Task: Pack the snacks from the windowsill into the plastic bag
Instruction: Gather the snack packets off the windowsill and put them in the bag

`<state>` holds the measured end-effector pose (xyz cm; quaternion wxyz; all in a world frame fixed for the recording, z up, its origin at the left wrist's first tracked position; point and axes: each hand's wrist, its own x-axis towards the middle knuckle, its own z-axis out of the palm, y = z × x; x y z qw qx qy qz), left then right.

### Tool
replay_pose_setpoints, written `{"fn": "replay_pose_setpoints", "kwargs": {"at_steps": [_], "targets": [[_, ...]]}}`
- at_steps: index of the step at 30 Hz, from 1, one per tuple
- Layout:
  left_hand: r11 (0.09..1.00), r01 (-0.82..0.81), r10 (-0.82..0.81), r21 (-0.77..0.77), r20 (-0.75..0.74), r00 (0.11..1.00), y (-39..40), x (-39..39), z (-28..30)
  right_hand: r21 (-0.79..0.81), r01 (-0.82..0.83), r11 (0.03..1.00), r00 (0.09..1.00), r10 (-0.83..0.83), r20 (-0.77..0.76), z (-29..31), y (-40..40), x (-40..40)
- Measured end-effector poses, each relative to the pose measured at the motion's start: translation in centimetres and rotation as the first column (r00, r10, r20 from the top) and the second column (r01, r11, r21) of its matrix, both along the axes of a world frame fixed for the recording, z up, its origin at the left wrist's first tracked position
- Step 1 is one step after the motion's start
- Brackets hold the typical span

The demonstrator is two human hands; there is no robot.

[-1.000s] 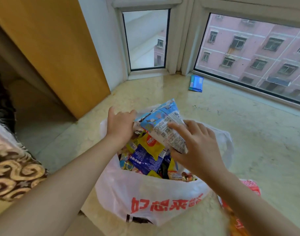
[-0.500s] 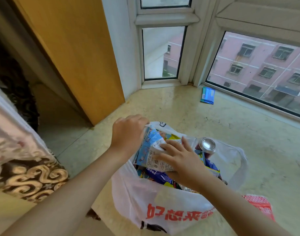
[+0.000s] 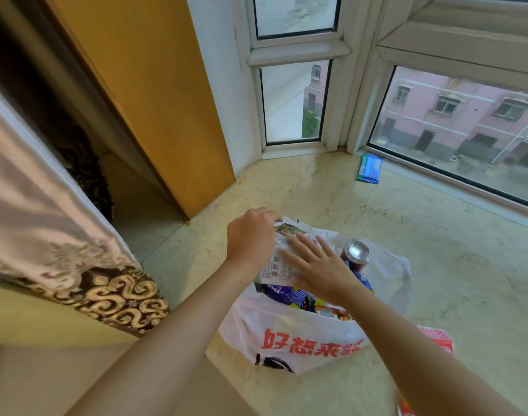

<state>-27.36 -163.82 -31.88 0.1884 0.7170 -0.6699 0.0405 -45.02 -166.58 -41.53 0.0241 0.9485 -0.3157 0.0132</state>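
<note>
A packet (image 3: pixel 282 262) was being pressed into the bag (image 3: pixel 289 340) by the flat, released right hand (image 3: pixel 319 265); the left hand (image 3: pixel 250 235) grasped the bag's rim. A blue packet (image 3: pixel 369 168) in the windowsill's (image 3: pixel 436 250) far corner would likely be fetched next.

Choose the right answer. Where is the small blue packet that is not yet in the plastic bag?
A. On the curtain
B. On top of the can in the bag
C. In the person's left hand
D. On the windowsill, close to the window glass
D: the blue packet lies flat on the windowsill by the window frame, far beyond the plastic bag and both hands.
</note>
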Motion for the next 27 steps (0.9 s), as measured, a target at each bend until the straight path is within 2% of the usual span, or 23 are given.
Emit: {"fn": "replay_pose_setpoints", "kwargs": {"at_steps": [6,10,13,16,20,21,23,24,27], "targets": [[0.983,0.119,-0.135,0.137,0.117,0.984,0.7,-3.5,-3.7,-0.010,0.351,0.936,0.936,-0.351,0.023,-0.4,-0.8,-8.1],[0.934,0.206,-0.261,0.292,0.164,0.951,0.9,-7.2,-6.2,-0.002,0.409,0.913,0.896,-0.402,-0.190,-1.0,-1.7,-12.9],[0.869,0.264,-0.379,0.420,0.219,0.899,0.2,-10.3,-6.8,0.015,0.521,0.853,0.832,-0.504,-0.231,-1.3,-2.0,-13.6],[0.783,0.246,-0.422,0.571,0.198,0.885,-0.8,-12.5,-7.7,0.128,0.654,0.746,0.756,-0.637,-0.148,-1.5,-1.8,-13.6],[0.707,0.264,-0.411,0.656,0.078,0.908,-1.8,-14.2,-9.5,0.325,0.688,0.649,0.668,-0.741,0.066,-0.8,-2.4,-13.2],[0.695,0.262,-0.411,0.670,0.072,0.909,-2.2,-14.6,-9.8,0.414,0.685,0.599,0.598,-0.788,0.150,-0.6,-2.7,-13.1],[0.687,0.239,-0.431,0.686,0.120,0.894,-3.0,-15.2,-10.6,0.672,0.603,0.430,0.332,-0.901,0.279,0.1,-3.2,-13.0],[0.690,0.223,-0.444,0.689,0.160,0.882,-3.4,-15.3,-11.0,0.784,0.517,0.345,0.195,-0.938,0.285,0.5,-3.5,-13.1],[0.673,0.194,-0.468,0.714,0.208,0.859,-4.2,-15.9,-12.1,0.956,0.243,0.163,-0.114,-0.974,0.195,2.2,-4.5,-13.8]]}}
